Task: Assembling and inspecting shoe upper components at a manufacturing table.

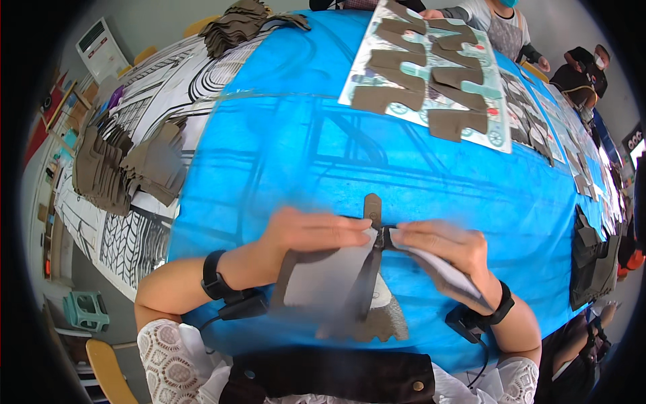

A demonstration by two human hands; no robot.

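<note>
A brown leather piece with a pale grey backing (324,283) lies over the blue table cover in front of me, folded up along its middle. My left hand (303,236) grips its left flap, with the fingers laid along the upper edge. On the other side, my right hand (447,249) pinches the right flap, its fingertips close to the centre seam. Between the hands, a narrow brown tab (373,205) points away from me. Below, a wavy-edged brown part (387,322) spreads toward me. Motion blurs the hands and flaps, and my fingers hide part of the upper edge.
Stacks of brown leather pieces (101,168) stand at the left, with another pile (235,27) at the far left. A printed sheet (501,121) at the far right carries rows of brown pieces. More pieces (595,259) hang at the right edge. People stand beyond the table.
</note>
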